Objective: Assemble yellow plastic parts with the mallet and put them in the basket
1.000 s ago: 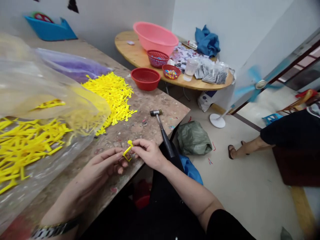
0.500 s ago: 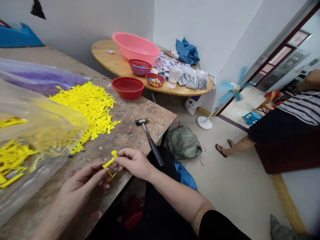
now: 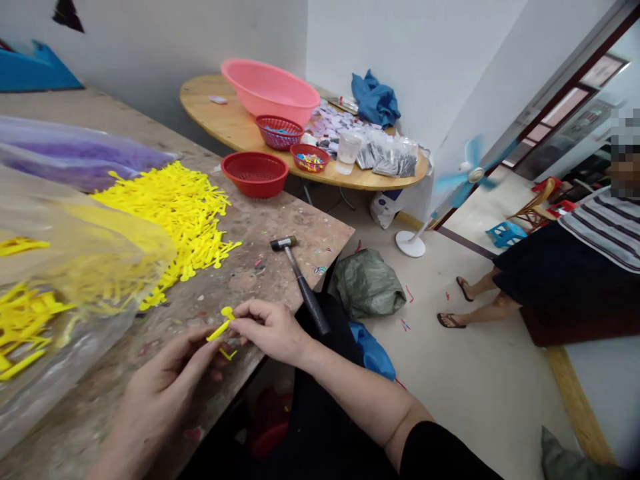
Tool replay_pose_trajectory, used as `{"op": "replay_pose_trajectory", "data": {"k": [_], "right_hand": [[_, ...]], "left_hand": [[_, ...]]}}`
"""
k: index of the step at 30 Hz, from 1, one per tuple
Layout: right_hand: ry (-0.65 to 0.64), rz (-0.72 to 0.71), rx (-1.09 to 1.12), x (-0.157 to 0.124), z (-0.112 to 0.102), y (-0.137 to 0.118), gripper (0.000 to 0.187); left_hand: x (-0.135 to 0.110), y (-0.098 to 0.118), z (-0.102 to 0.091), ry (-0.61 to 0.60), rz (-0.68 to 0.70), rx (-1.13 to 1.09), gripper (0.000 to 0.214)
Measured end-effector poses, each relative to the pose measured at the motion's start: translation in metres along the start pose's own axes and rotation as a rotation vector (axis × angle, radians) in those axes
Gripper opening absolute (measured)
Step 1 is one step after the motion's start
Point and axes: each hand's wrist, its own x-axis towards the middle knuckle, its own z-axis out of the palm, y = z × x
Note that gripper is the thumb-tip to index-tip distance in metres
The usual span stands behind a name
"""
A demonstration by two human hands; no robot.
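Grips of left hand [image 3: 167, 377] and right hand [image 3: 274, 331] pinch a slim yellow plastic piece [image 3: 219, 331], lower left of centre. Black-handled hammer [image 3: 311, 300] lies mid-frame.

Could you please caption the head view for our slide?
Left hand and right hand hold a yellow piece near a hammer.

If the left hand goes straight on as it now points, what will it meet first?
The left hand would first meet the yellow piece, then, probably, the right hand holding it; exact depth is unclear.
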Motion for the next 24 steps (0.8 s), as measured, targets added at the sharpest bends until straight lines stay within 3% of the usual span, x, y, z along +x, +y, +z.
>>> {"op": "replay_pose_trajectory", "data": {"k": [4,7,14,24], "right_hand": [[-0.015,-0.092,-0.116,-0.006,-0.001,-0.001,0.010],[-0.018,-0.160,-0.203,-0.009,-0.002,0.000,0.014],[0.033,-0.235,-0.378,-0.010,-0.006,0.004,0.024],[0.054,-0.377,-0.551,-0.015,-0.006,0.001,0.026]], "left_hand": [[0.008,-0.017,0.000,-0.077,0.077,-0.049,0.030],[0.012,-0.022,0.000,-0.049,0.095,-0.076,0.032],[0.011,-0.013,0.000,0.012,0.121,-0.176,0.027],[0.008,-0.012,-0.001,0.016,0.173,-0.105,0.021]]}}
